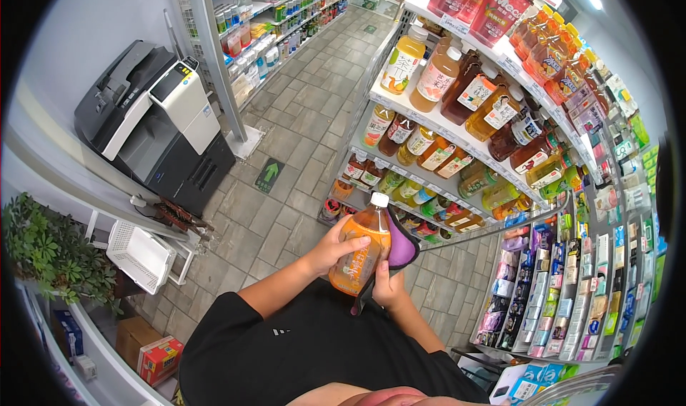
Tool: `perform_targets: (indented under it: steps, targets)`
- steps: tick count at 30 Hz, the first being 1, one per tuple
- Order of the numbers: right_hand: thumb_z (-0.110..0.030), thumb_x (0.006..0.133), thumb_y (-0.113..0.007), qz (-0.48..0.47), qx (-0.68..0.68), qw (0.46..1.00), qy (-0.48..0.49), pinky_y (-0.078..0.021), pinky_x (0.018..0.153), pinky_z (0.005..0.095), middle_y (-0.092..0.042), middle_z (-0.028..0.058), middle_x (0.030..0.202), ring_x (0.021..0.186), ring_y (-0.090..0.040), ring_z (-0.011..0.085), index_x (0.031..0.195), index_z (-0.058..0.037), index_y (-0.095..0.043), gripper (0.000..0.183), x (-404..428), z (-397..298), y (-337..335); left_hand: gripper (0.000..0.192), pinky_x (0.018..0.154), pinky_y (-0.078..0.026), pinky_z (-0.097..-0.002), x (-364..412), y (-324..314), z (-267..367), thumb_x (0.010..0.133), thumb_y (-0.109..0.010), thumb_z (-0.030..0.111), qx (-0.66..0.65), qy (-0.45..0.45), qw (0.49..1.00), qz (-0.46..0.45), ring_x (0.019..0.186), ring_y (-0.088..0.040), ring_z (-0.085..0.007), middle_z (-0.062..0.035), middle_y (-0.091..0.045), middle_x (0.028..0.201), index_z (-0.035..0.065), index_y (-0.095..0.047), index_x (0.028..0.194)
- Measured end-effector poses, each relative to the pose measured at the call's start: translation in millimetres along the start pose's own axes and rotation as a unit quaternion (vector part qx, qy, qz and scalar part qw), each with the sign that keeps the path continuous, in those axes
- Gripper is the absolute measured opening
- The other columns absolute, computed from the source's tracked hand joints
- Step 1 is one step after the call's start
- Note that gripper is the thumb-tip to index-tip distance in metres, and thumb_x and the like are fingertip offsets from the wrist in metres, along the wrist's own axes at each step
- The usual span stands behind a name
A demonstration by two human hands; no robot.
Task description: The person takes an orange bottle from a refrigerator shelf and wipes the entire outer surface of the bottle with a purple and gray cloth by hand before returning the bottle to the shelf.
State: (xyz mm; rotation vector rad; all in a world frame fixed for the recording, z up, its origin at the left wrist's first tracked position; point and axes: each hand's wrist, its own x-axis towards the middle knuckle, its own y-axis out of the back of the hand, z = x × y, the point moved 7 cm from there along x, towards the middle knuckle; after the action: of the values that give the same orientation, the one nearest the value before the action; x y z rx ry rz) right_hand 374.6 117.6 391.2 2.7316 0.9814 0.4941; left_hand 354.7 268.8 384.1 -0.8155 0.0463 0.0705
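Note:
A large plastic bottle of orange-brown drink [358, 253], with a white cap and an orange label, is held upright before my chest. My left hand [343, 250] grips its side, thumb across the label. My right hand [387, 285] holds a purple cloth with a black edge [401, 242], which lies against the bottle's other side; whether those fingers also touch the bottle is hidden. Beyond the bottle, shelves carry rows of bottled drinks, among them a yellow drink bottle with a white cap [403, 60].
A drinks shelf [429, 118] stands ahead to the right, with packed goods shelves [557, 293] beyond my right arm. At left are a large copier [155, 122], a white basket [140, 256], a leafy plant [48, 250] and a red carton [159, 360]. Grey tiled floor [300, 117] runs between.

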Motion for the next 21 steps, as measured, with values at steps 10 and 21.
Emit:
perform_targets:
  steps: [10,21]
  targets:
    - [-0.029,0.102,-0.046,-0.09,-0.08,0.993,0.014,-0.04,0.106,0.0433,-0.057,0.0228,0.132,0.124,-0.054,0.0378,0.133,0.0068,-0.051,0.048,-18,6,-17,0.037,0.087,-0.056,-0.0312,15,7,24,0.101,-0.06,0.028,-0.075,-0.004,0.995,0.067,0.101,-0.068,-0.014,-0.0055,-0.068,0.114,0.0055,-0.057,0.13]
    - [-0.028,0.104,-0.046,-0.053,-0.09,0.993,0.055,-0.0126,0.123,0.0502,-0.016,0.0313,0.162,0.151,-0.015,0.0464,0.152,0.0091,-0.024,0.065,60,-71,13,0.048,0.093,-0.052,-0.0317,10,-5,-3,0.099,-0.065,0.024,-0.024,0.017,0.998,0.062,0.112,-0.063,-0.0145,-0.0063,-0.062,0.124,0.0049,-0.045,0.139]
